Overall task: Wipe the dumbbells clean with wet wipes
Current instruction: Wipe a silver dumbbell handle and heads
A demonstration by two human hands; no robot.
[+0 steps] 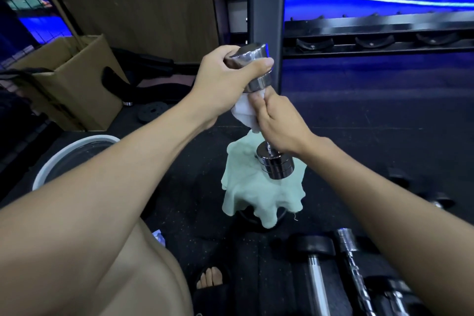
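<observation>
Nearest, at 6 o'clock low in the view, a bare knee and a sandalled foot rest on the dark speckled floor; at 5 o'clock lie spare dumbbells, one with black ends and one chromed, side by side; at 9 o'clock sits a white-rimmed basin; just below centre a pale green cloth is draped over something dark that I cannot identify; above it, at the centre, the chrome dumbbell is held up off the floor, tilted with one head at 12 o'clock and the other hanging low over the cloth (not clearly touching it); the right hand is curled round the handle with a white wet wipe wrapped under its fingers, the wipe bunched out at the hand's 9 o'clock side; the left hand grips the upper head, thumb laid across the chrome; farther off at 10 o'clock stands an open cardboard box; at 12 to 2 o'clock rises a dark rack with empty-looking cradles, blue light glowing behind it
</observation>
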